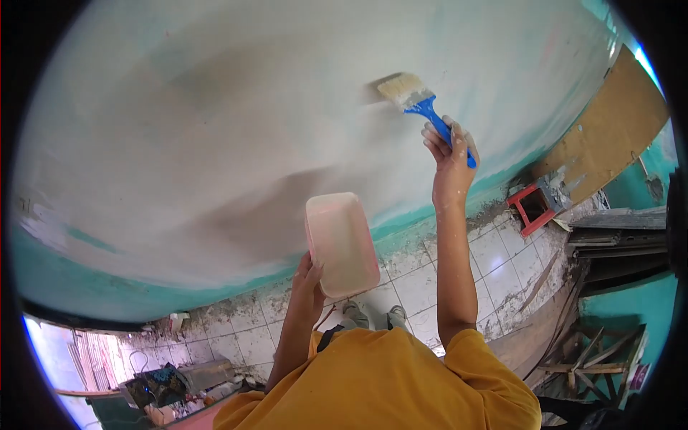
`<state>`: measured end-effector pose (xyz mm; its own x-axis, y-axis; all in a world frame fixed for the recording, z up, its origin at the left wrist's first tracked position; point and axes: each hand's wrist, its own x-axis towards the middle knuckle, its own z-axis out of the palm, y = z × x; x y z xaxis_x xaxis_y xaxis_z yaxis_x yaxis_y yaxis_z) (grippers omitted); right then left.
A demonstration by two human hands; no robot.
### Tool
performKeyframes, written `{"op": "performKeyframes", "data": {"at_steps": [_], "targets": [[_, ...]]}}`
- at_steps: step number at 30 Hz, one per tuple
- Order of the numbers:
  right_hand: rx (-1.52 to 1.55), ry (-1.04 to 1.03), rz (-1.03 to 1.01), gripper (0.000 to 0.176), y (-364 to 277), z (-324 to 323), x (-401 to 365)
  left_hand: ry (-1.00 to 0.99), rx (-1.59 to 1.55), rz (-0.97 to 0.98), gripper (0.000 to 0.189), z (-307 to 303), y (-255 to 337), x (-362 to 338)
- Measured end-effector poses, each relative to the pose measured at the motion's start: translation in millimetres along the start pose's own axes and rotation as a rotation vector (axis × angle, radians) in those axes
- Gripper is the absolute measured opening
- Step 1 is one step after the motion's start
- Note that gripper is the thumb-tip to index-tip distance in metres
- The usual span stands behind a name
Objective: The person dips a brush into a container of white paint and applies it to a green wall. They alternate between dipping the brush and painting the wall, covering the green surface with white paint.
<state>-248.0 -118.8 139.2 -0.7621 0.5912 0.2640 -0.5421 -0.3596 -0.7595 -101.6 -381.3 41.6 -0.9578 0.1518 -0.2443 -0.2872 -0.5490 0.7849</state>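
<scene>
My right hand [451, 154] grips the blue handle of a wide paintbrush [423, 104], and white flecks cover the fingers. The brush's pale bristles point up and left, right at the wall [251, 107], where a small shadow falls beside them. The wall is coated whitish over turquoise, which still shows along the bottom and right. Low in front of me, my left hand [308, 283] is closed on the left edge of a pinkish-white plastic tub [342, 244]. Pale paint lines the tub's inside.
White floor tiles [254, 344] with dirt and paint spots run along the wall's foot. A red stool [530, 209] stands to the right near a leaning brown board [609, 122]. Stacked sheets [620, 229] and a wooden frame [598, 358] are far right. Assorted clutter [172, 387] lies lower left.
</scene>
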Motion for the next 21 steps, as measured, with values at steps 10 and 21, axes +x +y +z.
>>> {"op": "performKeyframes", "data": {"at_steps": [10, 21], "targets": [[-0.321, -0.242, 0.15, 0.024, -45, -63, -64, 0.084, 0.002, 0.083, 0.062, 61, -17, 11], [-0.789, -0.684, -0.026, 0.028, -68, -87, -67, 0.102, 0.09, 0.217, 0.073, 113, -55, -3]]}}
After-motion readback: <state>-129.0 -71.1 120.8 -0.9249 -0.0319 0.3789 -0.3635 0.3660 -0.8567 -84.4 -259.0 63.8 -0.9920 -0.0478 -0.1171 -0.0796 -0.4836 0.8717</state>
